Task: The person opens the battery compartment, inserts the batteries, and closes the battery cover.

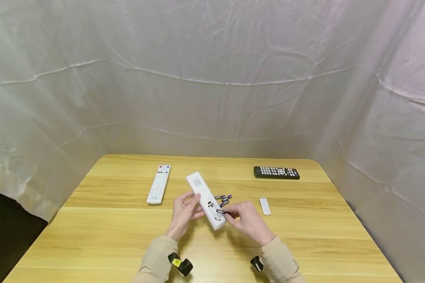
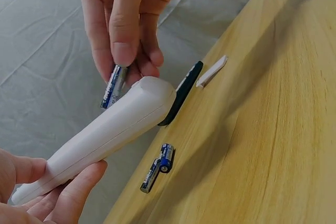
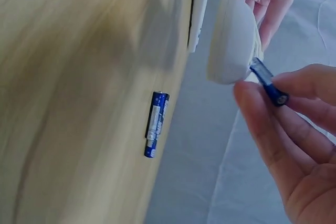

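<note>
In the head view a white remote control is held above the table, its back up and its battery compartment uncovered. My left hand grips it by the side, thumb on the back. With my right hand I pinch a blue and white battery at the compartment's opening. The left wrist view has this battery tilted beside the remote's end. Whether it touches a contact I cannot tell. Several loose batteries lie on the table just behind the remote.
The wooden table carries a second white remote, buttons up, at the left. A black remote lies at the back right. Nearer, to the right of my hand, is a small white battery cover. Grey-white cloth hangs around the table.
</note>
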Action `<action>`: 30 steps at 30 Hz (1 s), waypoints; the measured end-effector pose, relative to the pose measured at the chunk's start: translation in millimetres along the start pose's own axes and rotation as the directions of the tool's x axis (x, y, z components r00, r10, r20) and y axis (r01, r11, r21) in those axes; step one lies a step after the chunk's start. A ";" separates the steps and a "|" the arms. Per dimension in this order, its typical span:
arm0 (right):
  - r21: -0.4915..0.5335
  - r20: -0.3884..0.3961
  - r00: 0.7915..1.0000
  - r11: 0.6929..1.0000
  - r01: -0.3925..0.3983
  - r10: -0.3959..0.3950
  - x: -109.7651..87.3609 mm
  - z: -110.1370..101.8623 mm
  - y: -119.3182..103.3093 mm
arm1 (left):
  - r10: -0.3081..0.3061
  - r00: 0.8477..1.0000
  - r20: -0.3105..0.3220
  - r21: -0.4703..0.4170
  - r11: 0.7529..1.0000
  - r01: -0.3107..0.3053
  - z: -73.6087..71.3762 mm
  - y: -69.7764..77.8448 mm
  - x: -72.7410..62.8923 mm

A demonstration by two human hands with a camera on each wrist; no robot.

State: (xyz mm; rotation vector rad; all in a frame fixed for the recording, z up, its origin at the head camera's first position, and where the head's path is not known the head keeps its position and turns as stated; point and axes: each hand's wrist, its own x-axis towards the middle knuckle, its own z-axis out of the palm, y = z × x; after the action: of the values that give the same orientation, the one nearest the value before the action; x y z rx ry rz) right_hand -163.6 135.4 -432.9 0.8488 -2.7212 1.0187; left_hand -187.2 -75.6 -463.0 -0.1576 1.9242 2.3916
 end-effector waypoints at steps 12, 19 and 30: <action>-0.258 -0.104 0.993 0.966 0.024 -0.052 -7.1 10.6 -21.0 | 0.003 1.000 0.004 0.003 1.000 -0.003 1.5 0.4 0.3; -0.328 -0.195 0.979 0.945 -0.004 -0.063 -7.3 22.0 -22.2 | 0.014 1.000 0.008 0.002 1.000 -0.014 1.5 0.7 0.1; -0.370 -0.270 0.956 0.929 0.008 -0.116 -6.2 32.8 -20.4 | 0.015 1.000 0.011 -0.003 1.000 -0.015 0.3 0.1 0.4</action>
State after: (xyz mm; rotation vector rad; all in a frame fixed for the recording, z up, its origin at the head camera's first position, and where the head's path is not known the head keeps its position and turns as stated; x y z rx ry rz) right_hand -144.6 104.9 -448.3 0.6563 -2.4983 0.5402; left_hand -187.6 -75.3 -462.9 -0.1301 1.9245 2.3999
